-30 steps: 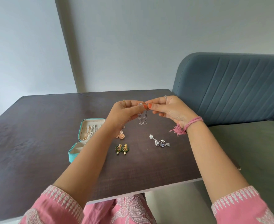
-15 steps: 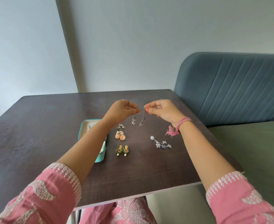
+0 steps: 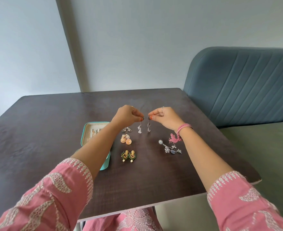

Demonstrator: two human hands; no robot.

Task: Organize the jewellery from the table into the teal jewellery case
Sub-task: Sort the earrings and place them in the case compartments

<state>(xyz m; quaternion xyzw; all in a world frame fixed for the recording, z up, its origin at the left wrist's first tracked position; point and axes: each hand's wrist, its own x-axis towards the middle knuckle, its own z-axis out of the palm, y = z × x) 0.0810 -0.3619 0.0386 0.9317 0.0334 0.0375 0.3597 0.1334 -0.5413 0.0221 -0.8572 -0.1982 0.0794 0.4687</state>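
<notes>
Your left hand [image 3: 126, 115] and your right hand [image 3: 165, 116] are both raised above the middle of the dark counter [image 3: 37, 130], facing each other with a small gap between them. The fingers of your left hand pinch the top of one silver dangling earring [image 3: 140, 128], which hangs straight down with its beaded end just over the counter; the fingers of your right hand pinch the top of the matching earring [image 3: 148, 126], which hangs the same way just beside the first, the two apart. A ring shows on each hand, and a pink thread band [image 3: 184, 128] with a tassel circles your right wrist. The teal case [image 3: 85, 135] lies open on the counter to the left, partly hidden under your left forearm; its pale lining shows, with some small pieces inside that are too small to tell apart. Right of the case, in a column toward you, lie a pair of silver triangular earrings [image 3: 126, 130], a pair of orange-gold dome earrings [image 3: 126, 140] and a pair of green and gold earrings [image 3: 129, 155] with pearl drops. Farther right, under your right forearm's line, a pair of silver floral earrings [image 3: 170, 147] with blue stones lies on the counter. A blue padded seat [image 3: 245, 84] stands beyond the counter's right edge.
</notes>
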